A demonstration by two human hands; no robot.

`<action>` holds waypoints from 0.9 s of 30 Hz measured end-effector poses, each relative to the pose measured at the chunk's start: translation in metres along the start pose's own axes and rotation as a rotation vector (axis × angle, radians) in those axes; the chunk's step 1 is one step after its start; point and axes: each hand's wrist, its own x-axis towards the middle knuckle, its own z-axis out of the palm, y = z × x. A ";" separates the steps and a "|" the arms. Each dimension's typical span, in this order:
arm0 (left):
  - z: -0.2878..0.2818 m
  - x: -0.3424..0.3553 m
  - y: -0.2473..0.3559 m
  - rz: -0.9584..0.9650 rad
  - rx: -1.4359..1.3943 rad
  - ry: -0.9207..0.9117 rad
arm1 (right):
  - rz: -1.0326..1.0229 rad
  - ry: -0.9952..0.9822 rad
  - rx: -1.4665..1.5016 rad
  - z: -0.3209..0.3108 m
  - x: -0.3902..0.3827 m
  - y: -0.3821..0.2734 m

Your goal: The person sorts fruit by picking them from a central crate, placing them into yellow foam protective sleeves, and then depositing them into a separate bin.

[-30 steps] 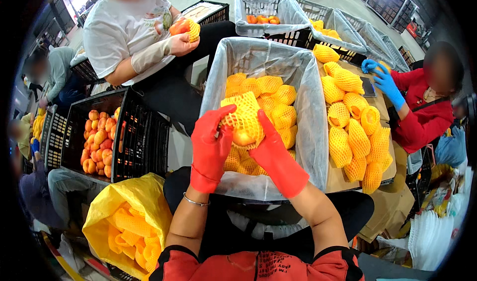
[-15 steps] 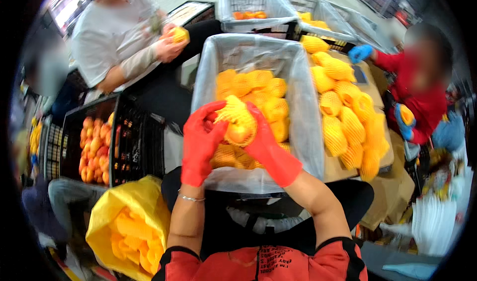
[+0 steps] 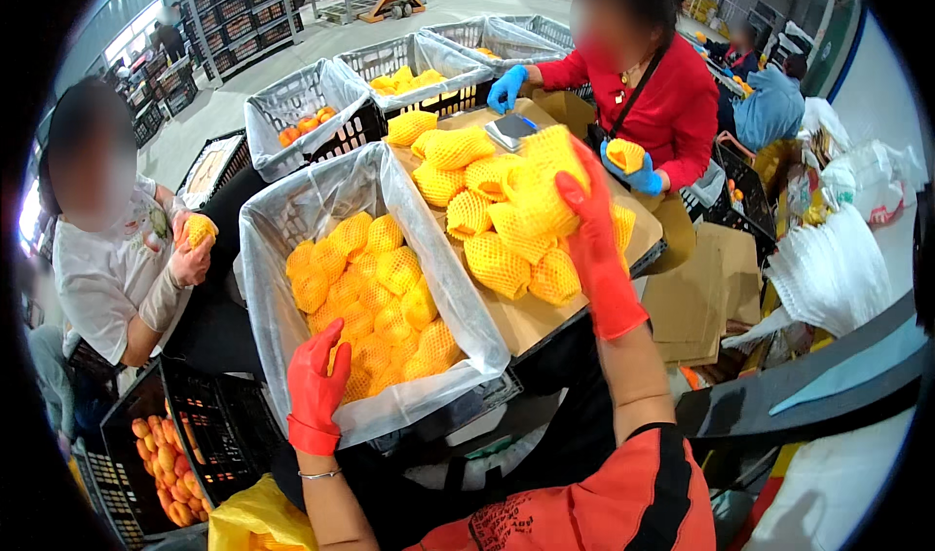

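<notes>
My right hand (image 3: 590,234), in a red rubber glove, is closed on a yellow foam fruit net (image 3: 545,183). It is over a pile of similar foam nets (image 3: 495,263) on a cardboard-topped surface to the right. My left hand (image 3: 317,383), gloved in red too, has its fingers apart with nothing in them. It hovers by the near left side of a lined crate (image 3: 450,309). Inside that crate lie many yellow net-wrapped fruits (image 3: 375,303), packed together.
A black crate of orange-red fruit (image 3: 168,468) stands at lower left beside a yellow bag (image 3: 255,517). More lined crates (image 3: 312,113) are at the back. One co-worker in white (image 3: 112,268) sits left; another in red (image 3: 662,98) sits across, wearing blue gloves.
The net-wrapped fruit has left my hands. My right hand has moved right to the pile and gripped a foam net; my left hand has drawn back. The view has swung right.
</notes>
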 end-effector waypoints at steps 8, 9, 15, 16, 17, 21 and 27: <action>0.009 0.009 0.004 -0.004 0.215 -0.097 | -0.229 -0.179 -1.133 -0.165 0.179 0.081; 0.006 0.009 0.002 -0.009 0.230 -0.032 | -0.184 -0.229 -1.286 -0.174 0.187 0.094; 0.008 0.015 -0.013 -0.001 0.260 0.289 | -0.464 -0.355 -1.826 -0.277 0.218 0.162; 0.005 0.017 -0.007 -0.015 0.279 0.355 | -0.339 -0.465 -1.783 -0.278 0.233 0.164; 0.001 0.017 -0.004 -0.027 0.299 0.415 | -0.209 -0.571 -1.736 -0.267 0.240 0.160; -0.036 0.029 -0.016 -0.038 0.479 0.537 | -0.342 -0.139 -1.022 -0.130 0.217 0.137; -0.022 0.055 0.008 0.077 0.695 -0.315 | 0.594 -1.017 -0.485 0.064 0.045 0.083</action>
